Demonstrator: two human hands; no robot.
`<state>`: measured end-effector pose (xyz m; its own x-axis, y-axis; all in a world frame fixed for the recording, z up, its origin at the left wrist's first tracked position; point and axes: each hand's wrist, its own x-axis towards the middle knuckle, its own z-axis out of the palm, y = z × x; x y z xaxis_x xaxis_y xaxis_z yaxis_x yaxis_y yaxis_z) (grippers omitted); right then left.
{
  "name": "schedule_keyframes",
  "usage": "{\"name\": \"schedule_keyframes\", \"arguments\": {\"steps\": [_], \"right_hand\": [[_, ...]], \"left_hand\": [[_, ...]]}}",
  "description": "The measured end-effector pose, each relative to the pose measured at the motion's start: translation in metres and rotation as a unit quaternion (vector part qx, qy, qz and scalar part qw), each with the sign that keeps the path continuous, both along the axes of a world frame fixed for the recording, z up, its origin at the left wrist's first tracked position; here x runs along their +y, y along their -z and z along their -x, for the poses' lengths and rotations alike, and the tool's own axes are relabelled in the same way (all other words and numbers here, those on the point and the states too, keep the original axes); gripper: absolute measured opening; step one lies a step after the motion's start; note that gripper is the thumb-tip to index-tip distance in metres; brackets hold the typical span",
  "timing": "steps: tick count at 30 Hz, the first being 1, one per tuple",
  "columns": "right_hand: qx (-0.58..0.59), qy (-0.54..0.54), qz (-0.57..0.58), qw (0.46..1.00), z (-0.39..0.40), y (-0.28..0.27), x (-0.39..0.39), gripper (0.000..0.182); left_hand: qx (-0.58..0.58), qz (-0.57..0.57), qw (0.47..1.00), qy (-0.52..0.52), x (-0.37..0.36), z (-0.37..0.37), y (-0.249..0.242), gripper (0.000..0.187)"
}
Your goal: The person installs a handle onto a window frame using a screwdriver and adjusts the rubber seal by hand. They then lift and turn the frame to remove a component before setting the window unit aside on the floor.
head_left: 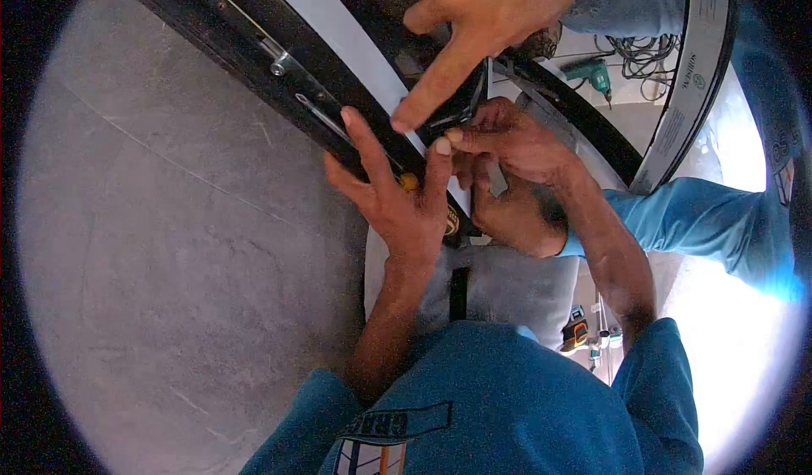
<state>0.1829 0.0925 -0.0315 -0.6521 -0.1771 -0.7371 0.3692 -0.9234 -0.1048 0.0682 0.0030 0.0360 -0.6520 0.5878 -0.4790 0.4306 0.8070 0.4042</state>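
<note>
A long black frame piece (228, 48) with metal fittings and a white strip (342, 35) runs down from the upper left. My left hand (393, 200) grips its lower end, fingers over the dark side and thumb near the white strip. A small yellow piece (409, 181) shows beside its fingers. My right hand (520, 145) is closed in a pinch at the strip's edge, close to my left thumb; what it pinches is too small to make out. Another person's hand (474, 39) points at the strip from above. A further hand (520, 217), in a blue sleeve, lies below my right hand.
A curved black-and-white printed strip (689, 86) stands at the right. Behind it are a green power drill (592, 77) and tangled cable (647, 52). An orange-and-black tool (575, 331) lies lower right. Grey floor (169, 263) spreads at the left.
</note>
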Motion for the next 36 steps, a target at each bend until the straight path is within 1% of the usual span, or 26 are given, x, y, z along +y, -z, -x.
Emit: {"name": "schedule_keyframes", "arguments": {"steps": [1,2,4,5,7,8,10,12,14,15,17,18,19,20,21,22,23,24,25,27,28,31,32,34,35,36], "right_hand": [[0.03,0.041,0.042,0.998,-0.001,0.002,-0.004,0.033],[0.028,0.042,0.042,0.998,-0.004,0.005,-0.007,0.033],[0.033,0.079,0.124,0.989,-0.003,0.009,-0.012,0.035],[0.032,0.077,0.125,0.989,-0.001,0.01,-0.013,0.035],[-0.02,0.037,0.084,0.996,-0.001,0.006,-0.016,0.037],[-0.024,0.041,0.085,0.995,-0.001,0.006,-0.017,0.037],[-0.018,0.029,0.005,0.999,0.002,0.012,-0.019,0.039],[-0.013,0.012,-0.005,1.0,0.003,0.02,-0.025,0.04],[-0.007,-0.006,-0.018,1.0,0.0,0.023,-0.025,0.041],[-0.005,-0.017,-0.013,1.0,0.0,0.023,-0.022,0.042],[0.005,-0.02,-0.003,1.0,0.009,0.02,-0.015,0.043],[0.025,-0.111,-0.182,0.977,0.011,0.016,-0.009,0.035],[0.04,-0.214,-0.35,0.911,0.01,0.011,-0.001,0.033],[-0.062,-0.206,-0.161,0.963,0.019,0.003,0.007,0.043],[-0.048,-0.191,-0.164,0.967,0.025,0.004,0.0,0.043],[-0.022,-0.077,-0.11,0.991,0.028,0.008,-0.012,0.045],[-0.014,0.019,-0.053,0.998,0.018,0.008,-0.015,0.048],[-0.06,-0.019,-0.054,0.997,0.014,0.008,-0.015,0.046],[-0.068,-0.021,-0.05,0.996,0.012,0.007,-0.019,0.046],[-0.029,0.032,-0.01,0.999,0.021,0.014,-0.021,0.04],[-0.044,0.067,0.003,0.997,0.026,0.004,-0.015,0.036],[-0.055,0.106,-0.022,0.993,0.022,0.01,-0.032,0.035],[-0.054,0.109,-0.016,0.992,0.021,0.01,-0.036,0.035],[-0.035,0.128,0.079,0.988,0.022,0.011,-0.029,0.032],[-0.037,0.125,0.083,0.988,0.02,0.008,-0.022,0.032],[-0.056,0.065,0.041,0.995,0.023,0.001,-0.009,0.033]], "left_hand": [[-0.011,-0.014,1.0,-0.019,0.0,0.0,0.001,0.084],[-0.013,-0.013,1.0,-0.018,0.0,-0.002,0.003,0.084],[-0.001,-0.022,1.0,-0.003,-0.003,-0.001,0.006,0.085],[-0.002,-0.021,1.0,-0.005,-0.004,0.002,0.008,0.085],[0.006,0.016,1.0,0.004,-0.004,0.002,0.007,0.086],[0.002,0.01,1.0,0.005,-0.001,0.003,0.006,0.086],[0.017,0.005,0.999,0.027,-0.003,0.005,0.009,0.086],[0.025,0.005,0.999,0.047,-0.006,0.008,0.011,0.087],[-0.02,-0.049,0.998,-0.031,-0.008,0.007,0.015,0.087],[-0.019,-0.047,0.998,-0.03,-0.008,0.007,0.016,0.087],[0.059,0.036,0.996,0.057,-0.007,0.009,0.011,0.086],[0.055,0.036,0.996,0.058,-0.006,0.011,0.011,0.086],[0.025,0.024,0.999,0.012,-0.007,0.009,0.013,0.086],[0.005,0.015,1.0,-0.024,-0.008,0.011,0.012,0.085],[0.022,0.014,1.0,-0.012,-0.008,0.021,0.012,0.085],[0.024,-0.008,0.999,-0.021,-0.01,0.032,0.015,0.086],[0.004,-0.029,0.998,-0.047,-0.011,0.025,0.018,0.086],[-0.026,-0.044,0.996,-0.078,-0.013,0.012,0.017,0.087],[-0.033,-0.04,0.995,-0.08,-0.015,0.011,0.015,0.087],[-0.001,-0.037,0.998,-0.041,-0.013,0.021,0.017,0.088],[0.009,-0.035,0.999,-0.028,-0.012,0.02,0.017,0.088],[-0.019,-0.059,0.996,-0.07,-0.014,0.014,0.019,0.088],[-0.003,-0.025,0.999,-0.04,-0.013,0.017,0.015,0.089],[-0.002,-0.023,0.999,-0.032,-0.011,0.018,0.015,0.09],[-0.002,-0.023,0.999,-0.031,-0.011,0.017,0.014,0.09],[-0.004,-0.021,0.999,-0.034,-0.012,0.017,0.013,0.09]]}}
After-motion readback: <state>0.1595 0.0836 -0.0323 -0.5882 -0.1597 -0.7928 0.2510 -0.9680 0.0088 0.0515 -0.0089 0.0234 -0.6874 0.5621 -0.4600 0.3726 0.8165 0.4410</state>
